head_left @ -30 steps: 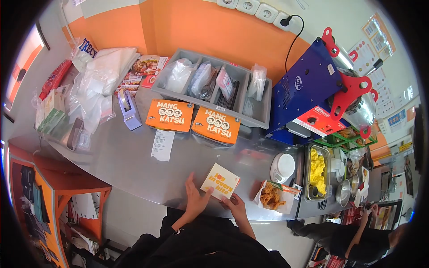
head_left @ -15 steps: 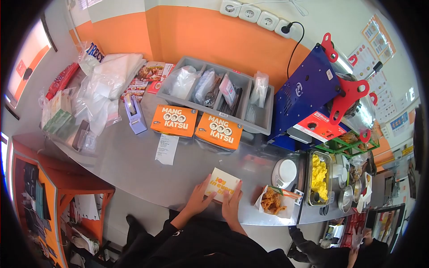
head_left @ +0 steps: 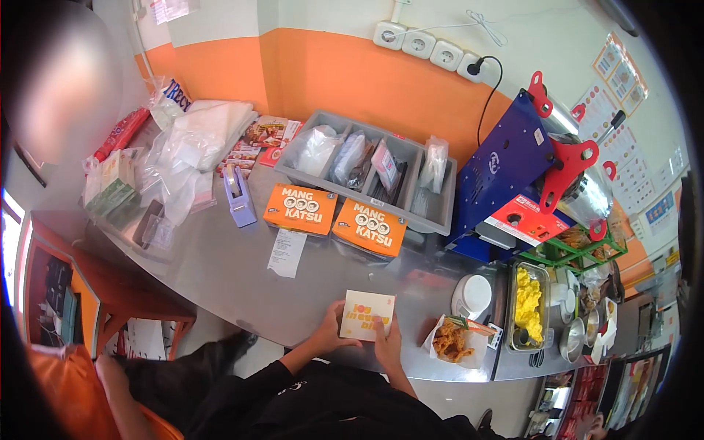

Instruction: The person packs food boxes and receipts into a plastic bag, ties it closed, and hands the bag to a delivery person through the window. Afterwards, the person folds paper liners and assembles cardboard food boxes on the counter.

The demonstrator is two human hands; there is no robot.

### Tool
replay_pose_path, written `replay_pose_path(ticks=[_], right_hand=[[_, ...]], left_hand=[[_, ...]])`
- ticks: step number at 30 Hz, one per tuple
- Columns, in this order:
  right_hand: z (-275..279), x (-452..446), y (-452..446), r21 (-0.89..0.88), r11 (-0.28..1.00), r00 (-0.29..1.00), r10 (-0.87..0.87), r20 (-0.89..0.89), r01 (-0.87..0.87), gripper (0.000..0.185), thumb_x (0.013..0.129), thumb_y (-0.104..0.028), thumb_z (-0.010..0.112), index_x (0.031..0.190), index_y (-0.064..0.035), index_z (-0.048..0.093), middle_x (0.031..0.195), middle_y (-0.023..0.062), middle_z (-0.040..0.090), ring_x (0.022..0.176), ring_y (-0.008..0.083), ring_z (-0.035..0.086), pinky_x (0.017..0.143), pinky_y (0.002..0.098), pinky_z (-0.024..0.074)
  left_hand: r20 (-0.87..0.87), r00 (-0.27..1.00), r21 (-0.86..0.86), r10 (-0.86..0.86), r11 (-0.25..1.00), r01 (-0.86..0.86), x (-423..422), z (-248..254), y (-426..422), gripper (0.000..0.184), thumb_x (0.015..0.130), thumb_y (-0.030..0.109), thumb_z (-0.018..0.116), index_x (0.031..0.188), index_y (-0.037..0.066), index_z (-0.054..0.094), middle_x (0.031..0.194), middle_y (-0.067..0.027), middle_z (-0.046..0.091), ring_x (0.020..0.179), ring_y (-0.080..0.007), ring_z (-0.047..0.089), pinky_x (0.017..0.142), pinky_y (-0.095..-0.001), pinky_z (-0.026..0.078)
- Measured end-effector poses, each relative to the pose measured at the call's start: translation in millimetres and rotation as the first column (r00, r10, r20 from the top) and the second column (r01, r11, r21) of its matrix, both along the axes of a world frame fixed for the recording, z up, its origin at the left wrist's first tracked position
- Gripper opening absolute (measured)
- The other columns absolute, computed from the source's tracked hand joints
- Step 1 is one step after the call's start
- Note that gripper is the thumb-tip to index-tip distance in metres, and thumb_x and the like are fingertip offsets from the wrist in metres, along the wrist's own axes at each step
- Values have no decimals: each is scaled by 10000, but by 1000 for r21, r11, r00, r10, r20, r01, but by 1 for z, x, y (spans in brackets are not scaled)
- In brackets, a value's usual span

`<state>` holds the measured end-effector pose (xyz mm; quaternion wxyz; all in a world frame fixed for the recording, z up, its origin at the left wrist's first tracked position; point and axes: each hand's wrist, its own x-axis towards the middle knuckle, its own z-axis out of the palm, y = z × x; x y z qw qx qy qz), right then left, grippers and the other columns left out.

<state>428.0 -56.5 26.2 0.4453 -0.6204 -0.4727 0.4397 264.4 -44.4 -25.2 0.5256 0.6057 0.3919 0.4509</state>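
A small cream box (head_left: pixel 365 302) with yellow and orange lettering on its lid is held at the front edge of the steel counter. My left hand (head_left: pixel 330 334) grips its left side, and my right hand (head_left: pixel 388 345) wraps the right side with the thumb lying over the lid. Right of my hands, an open paper box (head_left: pixel 471 358) holds fried chicken pieces (head_left: pixel 450 341). Farther back stand two orange boxes, the left one (head_left: pixel 300 209) and the right one (head_left: pixel 369 229), both printed "MANG KATSU". A paper receipt (head_left: pixel 287 253) hangs from beneath the left one.
A grey divided bin (head_left: pixel 308 178) with packaged items stands behind the orange boxes. At left are a purple tape dispenser (head_left: pixel 238 196) and plastic bags (head_left: pixel 213 132). On the right are a blue machine (head_left: pixel 495 165), a white round container (head_left: pixel 471 295) and a tray (head_left: pixel 541 342) of yellow food.
The cream box now sits straighter and flatter between my hands. A person in an orange shirt has come in at the left. The person at the lower right has mostly left view.
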Motion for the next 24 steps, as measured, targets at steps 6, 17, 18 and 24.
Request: replay_pose_path(ticks=[6,17,18,24], right_hand=[[68,-13,23,-8,969,957,244,-159,-248,414,964,-257,483,1254,39,477,1067,130,618,943,160,588,829,291,464],[119,-116,120,60,644,582,724,-371,-763,476,964,-361,477,1261,12,483,1093,88,611,956,157,585,839,296,465],[109,-133,139,50,592,514,737,-439,-805,478,966,-378,468,1239,13,507,1091,77,611,938,159,588,827,301,468],[18,-284,254,332,757,798,394,456,-563,432,914,-385,481,923,-5,685,937,187,652,863,283,611,771,330,472]], left_hand=[[148,977,177,156,967,-182,-17,55,2,1263,503,297,932,1408,72,80,1369,-183,302,1300,-288,340,1060,-433,323],[184,886,196,425,868,-457,-107,148,2,1182,592,21,845,1424,123,12,1317,-147,331,1229,-278,448,983,-407,440],[214,853,157,476,845,-511,-117,153,-1,1177,597,15,838,1423,122,6,1316,-148,331,1228,-279,451,982,-406,441],[126,710,213,693,680,-701,-182,170,-7,1138,626,-30,785,1422,127,-13,1312,-152,332,1197,-279,482,966,-394,458]])
